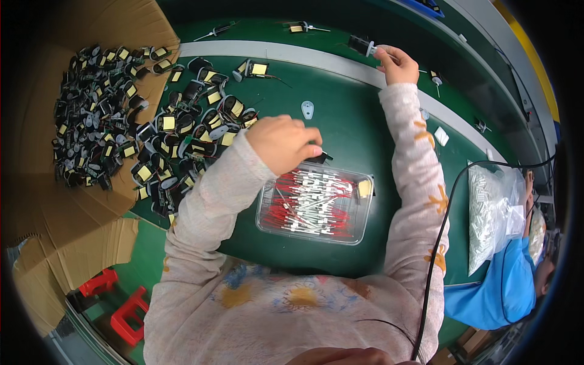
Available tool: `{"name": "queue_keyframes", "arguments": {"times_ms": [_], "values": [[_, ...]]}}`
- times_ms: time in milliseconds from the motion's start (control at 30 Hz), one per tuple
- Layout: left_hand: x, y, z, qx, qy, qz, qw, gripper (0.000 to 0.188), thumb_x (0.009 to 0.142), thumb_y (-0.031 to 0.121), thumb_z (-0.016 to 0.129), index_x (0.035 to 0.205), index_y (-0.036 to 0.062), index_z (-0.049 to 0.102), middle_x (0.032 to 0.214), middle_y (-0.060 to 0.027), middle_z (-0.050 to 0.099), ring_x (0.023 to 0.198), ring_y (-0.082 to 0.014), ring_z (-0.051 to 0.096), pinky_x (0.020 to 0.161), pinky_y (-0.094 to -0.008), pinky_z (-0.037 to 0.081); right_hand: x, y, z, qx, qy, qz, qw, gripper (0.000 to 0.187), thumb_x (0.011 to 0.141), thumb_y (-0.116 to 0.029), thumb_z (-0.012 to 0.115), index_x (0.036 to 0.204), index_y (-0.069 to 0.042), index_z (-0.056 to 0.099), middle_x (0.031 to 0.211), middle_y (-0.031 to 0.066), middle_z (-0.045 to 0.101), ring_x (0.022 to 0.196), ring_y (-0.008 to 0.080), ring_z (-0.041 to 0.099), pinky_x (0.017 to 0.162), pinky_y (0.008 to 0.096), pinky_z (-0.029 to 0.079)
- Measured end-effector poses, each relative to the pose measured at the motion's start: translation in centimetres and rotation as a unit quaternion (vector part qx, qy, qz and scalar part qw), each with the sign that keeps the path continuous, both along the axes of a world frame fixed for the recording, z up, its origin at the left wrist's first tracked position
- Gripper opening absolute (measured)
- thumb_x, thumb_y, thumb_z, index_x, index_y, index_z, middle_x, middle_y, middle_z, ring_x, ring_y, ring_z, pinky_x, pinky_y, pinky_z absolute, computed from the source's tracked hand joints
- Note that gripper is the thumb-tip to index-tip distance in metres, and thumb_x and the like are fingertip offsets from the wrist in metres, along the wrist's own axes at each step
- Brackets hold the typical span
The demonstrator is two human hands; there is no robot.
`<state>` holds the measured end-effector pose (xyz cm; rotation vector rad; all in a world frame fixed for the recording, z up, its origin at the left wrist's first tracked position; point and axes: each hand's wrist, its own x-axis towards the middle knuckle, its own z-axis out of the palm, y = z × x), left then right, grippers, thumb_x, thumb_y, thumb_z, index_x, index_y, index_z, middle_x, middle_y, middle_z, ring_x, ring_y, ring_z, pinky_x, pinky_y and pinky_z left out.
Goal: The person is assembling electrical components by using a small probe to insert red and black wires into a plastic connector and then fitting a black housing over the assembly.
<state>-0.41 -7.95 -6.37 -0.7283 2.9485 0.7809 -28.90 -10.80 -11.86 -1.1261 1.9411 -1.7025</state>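
My right hand (399,64) reaches to the far side and pinches a small black electronic assembly (361,45) by its light grey end, over the lane beyond a pale rail. My left hand (283,143) is closed just above the far edge of a clear plastic box (314,241). From under its fingertips pokes a small black part (320,158), mostly hidden by the hand. Inside the box lie many white-tipped pieces with red wires (313,204). Beyond the box a grey drop-shaped plate (308,109) lies flat on the green tabletop.
At left, a cardboard box (115,24) and a heap of black assemblies with yellow pads (207,121) spill onto the table. More assemblies (299,27) lie along the far lane. A bag of white pieces (486,213), a black cable (447,210) and a co-worker's blue sleeve (499,286) are at right.
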Motion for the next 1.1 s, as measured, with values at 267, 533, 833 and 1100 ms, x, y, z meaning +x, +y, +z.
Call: {"name": "queue_keyframes", "arguments": {"times_ms": [267, 533, 833, 1100], "values": [[-1.5, -2.0, -2.2, 0.05, -0.075, -0.075, 0.993, 0.037, 0.067, 0.011, 0.075, 0.1, 0.0124, 0.058, 0.093, -0.0075, 0.056, 0.095, -0.0292, 0.052, 0.085, -0.037, 0.042, 2.8, 4.8, 3.1, -0.021, 0.438, -0.033, 0.898, 0.039, 0.074, -0.012, 0.068, 0.112, -0.009, 0.058, 0.099, 0.0096, 0.063, 0.098, 0.0282, 0.053, 0.089, 0.0379, 0.041], [-0.7, -2.6, -1.9, 0.082, 0.052, -0.027, 0.995, 0.028, 0.069, 0.008, 0.071, 0.088, 0.0056, 0.05, 0.076, -0.0101, 0.061, 0.075, -0.0307, 0.061, 0.065, -0.0379, 0.047, 14.4, 17.7, 6.7, 0.145, 0.292, 0.472, 0.819, 0.022, 0.067, -0.009, 0.069, 0.087, -0.002, 0.062, 0.081, 0.0127, 0.063, 0.072, 0.0297, 0.061, 0.067, 0.0373, 0.049], [0.8, -0.9, 2.9, -0.012, 0.281, 0.042, 0.959, 0.032, 0.08, 0.0, 0.054, 0.111, 0.003, 0.049, 0.098, -0.0104, 0.056, 0.088, -0.0217, 0.054, 0.079, -0.0298, 0.042, 15.9, 17.7, 4.3, 0.16, 0.254, 0.474, 0.828, 0.025, 0.064, 0.001, 0.065, 0.089, -0.002, 0.061, 0.08, 0.0124, 0.064, 0.073, 0.0292, 0.063, 0.067, 0.0354, 0.051], [2.4, 0.1, 5.4, 0.135, 0.378, 0.083, 0.912, 0.029, 0.071, -0.004, 0.067, 0.095, 0.002, 0.053, 0.095, -0.0044, 0.058, 0.085, -0.0101, 0.054, 0.078, -0.0225, 0.041, 13.9, 16.9, 6.6, 0.154, -0.08, 0.434, 0.884, 0.022, 0.075, 0.009, 0.058, 0.097, 0.005, 0.061, 0.079, 0.0048, 0.063, 0.074, 0.0097, 0.059, 0.07, 0.0242, 0.051]]}}
